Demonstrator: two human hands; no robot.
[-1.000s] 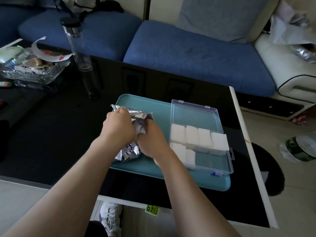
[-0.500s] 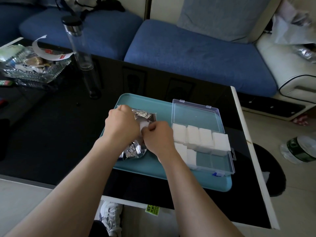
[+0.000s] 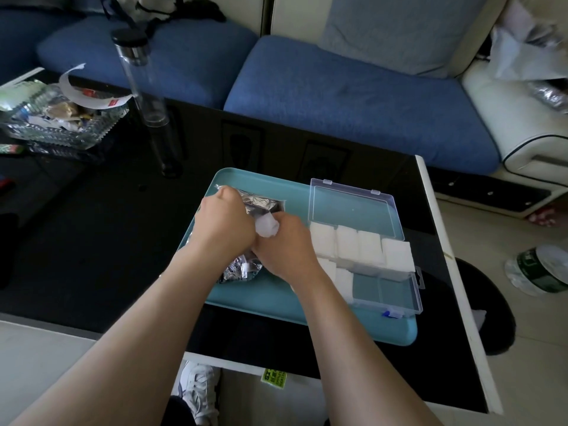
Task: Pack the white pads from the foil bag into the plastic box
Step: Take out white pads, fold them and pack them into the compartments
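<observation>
Foil bag (image 3: 261, 207) in left hand (image 3: 226, 224), pad (image 3: 266, 226) seemingly in right hand (image 3: 284, 247)

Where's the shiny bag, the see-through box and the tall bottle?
foil bag (image 3: 264, 207), head view, crinkled upper part above the hands.
plastic box (image 3: 350, 210), head view, middle of the open lid.
bottle (image 3: 149, 96), head view, clear body below the dark cap.

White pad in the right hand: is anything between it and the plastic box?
Nothing visible. The right hand grips the white pad at the foil bag mouth, just left of the plastic box on the tray. The lid is folded back, and bare floor shows at the box's near right, past the packed pads.
</observation>
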